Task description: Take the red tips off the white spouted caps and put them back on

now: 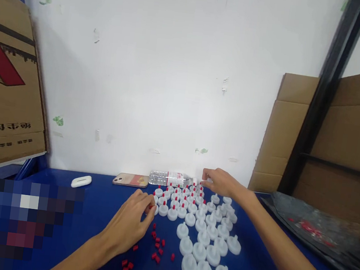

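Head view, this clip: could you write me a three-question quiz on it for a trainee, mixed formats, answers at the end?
1. Either/or: Which is nearer the neck of the clear bottle, the left hand or the right hand?
2. True or false: Some white spouted pieces have no red caps on them.
3. Fill in: Along the back of the table, the thing between the white case and the bottle is a ____.

Key:
1. The right hand.
2. True; those nearest the camera have bare spouts.
3. Phone.
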{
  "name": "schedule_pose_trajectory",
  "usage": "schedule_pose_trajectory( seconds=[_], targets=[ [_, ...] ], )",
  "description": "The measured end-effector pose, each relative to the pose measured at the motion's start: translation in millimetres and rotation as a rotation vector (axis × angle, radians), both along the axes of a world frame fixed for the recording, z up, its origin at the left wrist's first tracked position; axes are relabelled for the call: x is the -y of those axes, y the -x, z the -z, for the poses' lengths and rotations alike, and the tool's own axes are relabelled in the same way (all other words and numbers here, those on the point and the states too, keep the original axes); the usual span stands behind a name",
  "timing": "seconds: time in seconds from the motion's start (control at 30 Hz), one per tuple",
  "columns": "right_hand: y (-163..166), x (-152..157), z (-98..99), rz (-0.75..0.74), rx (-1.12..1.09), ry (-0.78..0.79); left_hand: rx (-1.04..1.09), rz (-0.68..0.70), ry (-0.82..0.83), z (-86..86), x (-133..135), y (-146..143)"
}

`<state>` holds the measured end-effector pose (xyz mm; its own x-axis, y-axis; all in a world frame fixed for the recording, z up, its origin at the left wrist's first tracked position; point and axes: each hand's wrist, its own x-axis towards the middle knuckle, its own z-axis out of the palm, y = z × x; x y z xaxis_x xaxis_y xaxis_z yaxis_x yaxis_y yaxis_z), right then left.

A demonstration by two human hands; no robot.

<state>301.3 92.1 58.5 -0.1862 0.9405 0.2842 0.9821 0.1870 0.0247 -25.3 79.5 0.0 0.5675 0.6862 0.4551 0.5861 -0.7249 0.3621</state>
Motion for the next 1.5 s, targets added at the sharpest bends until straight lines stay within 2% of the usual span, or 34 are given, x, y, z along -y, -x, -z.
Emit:
schedule_pose_trajectory(
  seconds=[0.27, 0.57, 0.8, 1.1, 1.33, 1.5],
  targets=[
    [-18, -8, 7.0, 0.018, -0.028, 0.114, -0.054, 0.011, -0.041, 5.3, -3, 0],
    [-10, -4, 10.2, 0.005, -0.108, 0.285, -0.059, -0.043, -0.036, 2.7, 0, -1],
    [-7, -1, 8.9, 0.01, -0.13, 0.323, -0.072, -0.027, -0.021, 4.6, 0, -2],
    [-13, -5, 12.8, 0.032, -0.026, 0.411, -0.095, -0.047, 0.035, 4.5, 1, 0],
    [-15, -8, 18.7, 0.058, -0.001, 0.373, -0.105, -0.046, 0.039, 5.8, 1, -1],
    [-14, -6, 19.6, 0.008, -0.028, 0.381, -0.107, -0.047, 0.047, 5.8, 1, -2]
  ],
)
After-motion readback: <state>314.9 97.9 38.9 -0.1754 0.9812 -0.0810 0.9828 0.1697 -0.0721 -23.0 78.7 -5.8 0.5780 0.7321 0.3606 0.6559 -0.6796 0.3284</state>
